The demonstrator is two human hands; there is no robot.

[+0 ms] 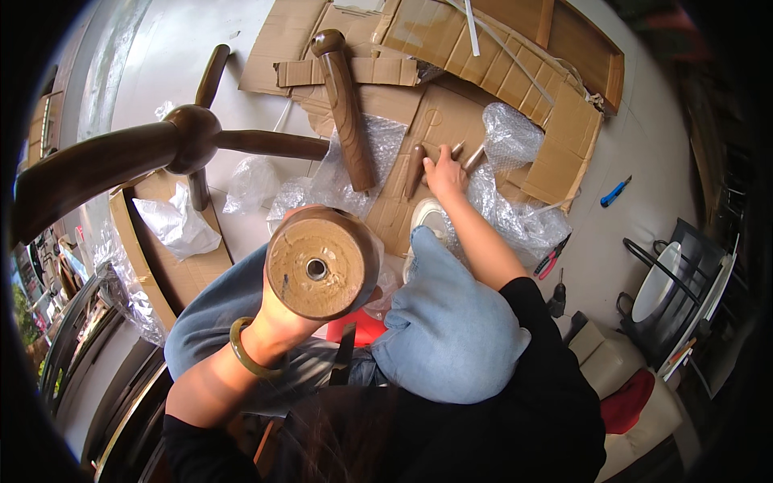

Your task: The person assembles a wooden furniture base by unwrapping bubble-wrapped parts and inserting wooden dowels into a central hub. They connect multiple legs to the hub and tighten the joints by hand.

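Note:
My left hand (286,310) grips a thick, round wooden piece (299,278) from below and behind. Its pale cut end faces up, with a metal-lined hole in the middle; its side is dark brown. Out on the cardboard, my right hand (445,175) rests among several short tapered wooden pegs, fingers apart. One dark peg (415,171) lies just left of the thumb, and a peg with a lighter side (474,158) is just right of the hand. Left of them a long turned wooden post (345,113) with a ball end lies over cardboard and bubble wrap.
A dark wooden stand with curved arms and a ball hub (193,137) rises at the left. Flattened cardboard (555,161) and bubble wrap (515,201) spread ahead. A blue utility knife (617,191), red-handled pliers (553,256) and a black screwdriver-like tool (557,299) lie at the right.

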